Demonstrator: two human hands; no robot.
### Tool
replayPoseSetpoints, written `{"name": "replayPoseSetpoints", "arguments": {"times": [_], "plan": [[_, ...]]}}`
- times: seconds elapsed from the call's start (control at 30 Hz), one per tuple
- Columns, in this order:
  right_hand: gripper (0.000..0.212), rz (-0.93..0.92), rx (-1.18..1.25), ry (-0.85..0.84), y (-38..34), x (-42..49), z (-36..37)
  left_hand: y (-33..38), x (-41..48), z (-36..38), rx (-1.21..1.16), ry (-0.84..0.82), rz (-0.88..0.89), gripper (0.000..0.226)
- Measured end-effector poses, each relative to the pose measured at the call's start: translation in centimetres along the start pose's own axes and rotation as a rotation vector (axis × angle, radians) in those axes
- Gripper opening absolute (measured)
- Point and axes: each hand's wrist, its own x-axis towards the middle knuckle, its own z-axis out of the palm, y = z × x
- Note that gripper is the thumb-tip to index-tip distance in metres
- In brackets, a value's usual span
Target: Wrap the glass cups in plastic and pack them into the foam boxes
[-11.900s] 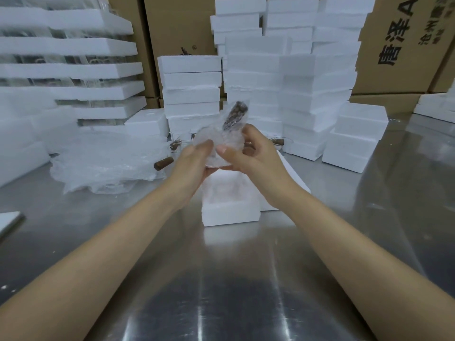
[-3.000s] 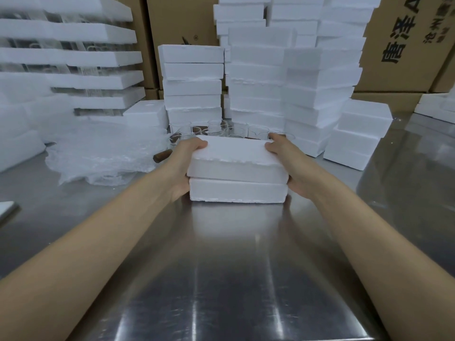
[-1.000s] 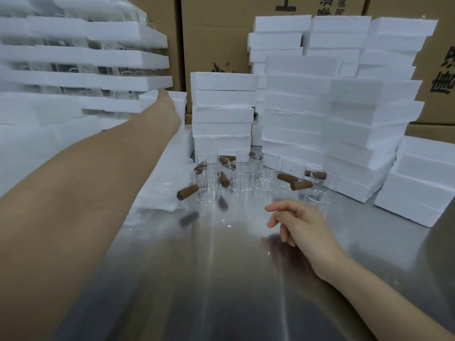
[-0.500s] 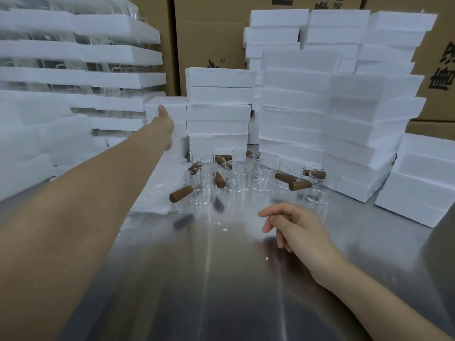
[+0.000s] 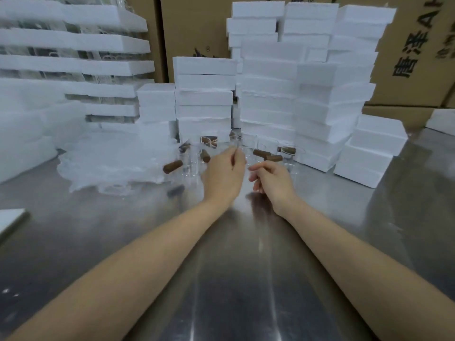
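Several clear glass cups (image 5: 190,159) with brown wooden handles stand in a cluster on the steel table (image 5: 229,279), in front of the foam box stacks (image 5: 204,99). My left hand (image 5: 224,174) is at the middle of the cluster, thumb and fingers pinched on the rim of one glass cup (image 5: 242,150); the image is blurred there. Just to its right, my right hand (image 5: 272,179) hovers over the table with loosely curled fingers, holding nothing. A heap of clear plastic sheets (image 5: 110,163) lies left of the cups.
More foam boxes (image 5: 369,153) are stacked at the right and foam trays (image 5: 73,67) with glassware at the back left. Cardboard cartons (image 5: 413,57) stand behind. A flat white object (image 5: 9,217) lies at the table's left edge.
My left arm has swung back from the foam boxes at the far left and dropped onto the cup cluster. My right hand has moved slightly forward toward the cups.
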Motion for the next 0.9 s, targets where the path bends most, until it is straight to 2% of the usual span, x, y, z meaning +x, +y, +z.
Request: {"name": "replayPoseSetpoints", "arguments": {"times": [0.1,0.17,0.27,0.33,0.4,0.47,0.53,0.63,0.73,0.9], "plan": [[0.028,-0.084,-0.020,0.011,0.2,-0.5,-0.6,0.4,-2.0,-0.1,0.100,-0.080,-0.019,0.033],[0.026,-0.213,-0.054,0.127,0.1,-0.5,-1.6,0.3,-2.5,-0.9,0.133,-0.148,-0.029,0.033],[0.026,-0.424,-0.308,0.447,0.0,0.0,-4.2,0.3,-3.3,-1.8,0.148,-0.266,-0.021,0.035],[0.036,-0.526,-0.526,0.712,0.5,0.8,-6.8,0.2,-3.8,-2.0,0.163,-0.299,-0.013,0.033],[0.050,-0.516,-0.621,0.908,1.1,1.6,-9.9,0.3,-3.7,-1.9,0.204,-0.347,0.017,0.033],[0.059,-0.431,-0.649,1.024,1.4,2.2,-12.6,0.3,-3.5,-1.8,0.231,-0.374,0.043,0.033],[0.065,-0.389,-0.736,1.028,1.6,2.8,-14.6,0.2,-3.5,-1.8,0.228,-0.372,0.051,0.033],[0.073,-0.329,-0.895,0.931,2.1,3.8,-17.2,0.0,-3.7,-1.8,0.241,-0.366,0.058,0.034],[0.067,-0.258,-0.966,0.835,2.6,5.0,-19.6,-0.2,-3.6,-1.4,0.199,-0.389,0.037,0.035],[0.058,-0.338,-0.823,0.800,2.5,6.0,-19.8,-0.2,-3.0,-1.2,0.227,-0.393,0.037,0.034]]}}
